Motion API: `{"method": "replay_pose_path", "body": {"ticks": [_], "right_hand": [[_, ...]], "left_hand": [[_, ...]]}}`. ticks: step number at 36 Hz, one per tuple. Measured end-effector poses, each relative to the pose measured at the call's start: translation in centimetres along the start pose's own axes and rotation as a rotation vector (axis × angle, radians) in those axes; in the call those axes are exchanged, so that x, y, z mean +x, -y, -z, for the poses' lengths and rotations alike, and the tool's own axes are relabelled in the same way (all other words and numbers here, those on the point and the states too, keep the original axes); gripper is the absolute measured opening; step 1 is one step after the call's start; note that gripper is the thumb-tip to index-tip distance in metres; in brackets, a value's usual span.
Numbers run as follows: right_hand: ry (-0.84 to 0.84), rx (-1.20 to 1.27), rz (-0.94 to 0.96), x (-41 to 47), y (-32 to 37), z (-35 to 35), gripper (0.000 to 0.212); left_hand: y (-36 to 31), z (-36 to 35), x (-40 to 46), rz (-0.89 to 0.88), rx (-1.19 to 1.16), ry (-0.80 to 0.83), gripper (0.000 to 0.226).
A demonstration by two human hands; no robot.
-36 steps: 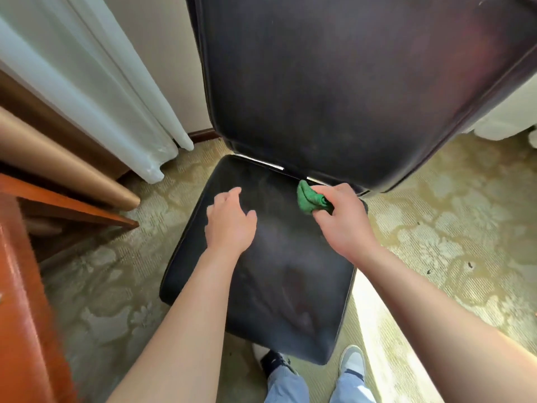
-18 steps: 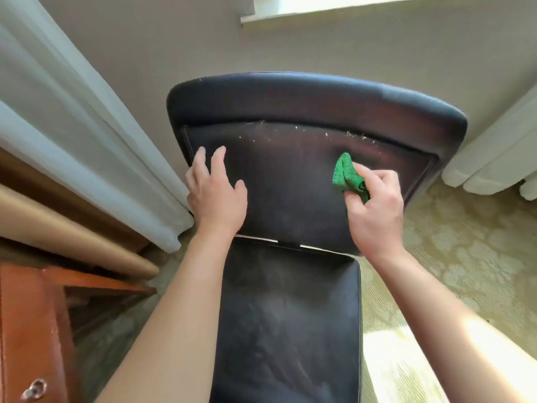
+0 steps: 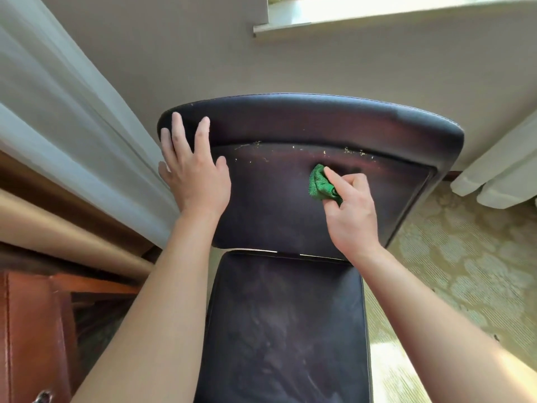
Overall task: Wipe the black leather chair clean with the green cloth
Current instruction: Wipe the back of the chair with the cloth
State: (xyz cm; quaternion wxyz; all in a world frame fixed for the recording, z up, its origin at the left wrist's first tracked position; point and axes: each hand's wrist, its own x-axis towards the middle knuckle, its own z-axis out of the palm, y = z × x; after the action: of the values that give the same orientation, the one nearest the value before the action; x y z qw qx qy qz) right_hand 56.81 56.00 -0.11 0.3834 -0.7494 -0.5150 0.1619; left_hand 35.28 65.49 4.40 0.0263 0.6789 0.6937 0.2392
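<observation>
The black leather chair faces me, its backrest upright against the wall and its dusty seat below. Pale crumbs dot the seam under the top roll of the backrest. My right hand is shut on a bunched green cloth and presses it against the middle of the backrest, just below the crumbs. My left hand lies flat with fingers spread on the backrest's upper left corner, holding nothing.
A white curtain hangs close on the left, over brown wooden furniture. Another curtain hangs at the right. A beige wall and window sill are behind the chair. Patterned carpet lies to the right.
My view has risen from the seat to the backrest. My right hand carried the cloth from the seat's back edge up onto the backrest, and my left hand climbed to the upper left corner.
</observation>
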Motion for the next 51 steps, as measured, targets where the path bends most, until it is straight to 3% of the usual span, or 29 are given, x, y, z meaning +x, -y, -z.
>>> {"method": "replay_pose_path", "body": {"ticks": [7, 25, 33, 44, 51], "right_hand": [[0.068, -0.01, 0.012, 0.5, 1.4, -1.5, 0.056], [0.22, 0.083, 0.07, 0.0, 4.7, -4.9, 0.055], [0.224, 0.115, 0.094, -0.1, 5.9, -6.3, 0.055], [-0.091, 0.227, 0.047, -0.6, 8.3, -3.2, 0.046], [-0.259, 0.18, -0.087, 1.9, 6.6, -2.8, 0.047]], "left_hand": [[1.0, 1.1, 0.9, -0.089, -0.012, 0.004, 0.071], [6.1, 3.0, -2.1, 0.063, 0.146, -0.12, 0.082], [7.4, 3.4, -2.9, 0.135, 0.163, -0.248, 0.081], [10.2, 5.9, -3.4, 0.035, 0.056, -0.28, 0.063], [11.5, 5.0, -3.2, 0.113, -0.045, -0.414, 0.078]]}}
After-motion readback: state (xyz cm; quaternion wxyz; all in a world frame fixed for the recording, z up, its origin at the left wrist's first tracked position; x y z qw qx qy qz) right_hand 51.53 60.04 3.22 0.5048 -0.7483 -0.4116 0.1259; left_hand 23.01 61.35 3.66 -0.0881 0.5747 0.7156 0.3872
